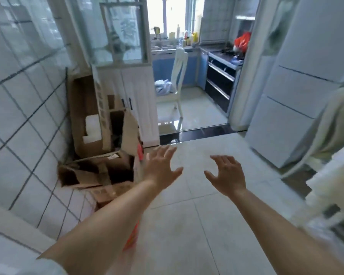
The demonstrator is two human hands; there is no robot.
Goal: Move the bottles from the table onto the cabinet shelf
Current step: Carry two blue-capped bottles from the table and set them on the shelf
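Note:
My left hand (161, 165) and my right hand (225, 175) are stretched out in front of me over the pale tiled floor, fingers spread, holding nothing. A white cabinet (127, 80) with a glass upper door and two lower doors stands ahead on the left beside the kitchen doorway. Small bottles (189, 37) line the far kitchen windowsill. No table shows in this blurred view.
Open cardboard boxes (99, 155) are piled against the tiled wall on the left. A white chair (175, 80) with cloth on its seat stands in the kitchen, a black oven (220, 82) to its right. A white fridge (298, 92) and white furniture (334, 185) fill the right side.

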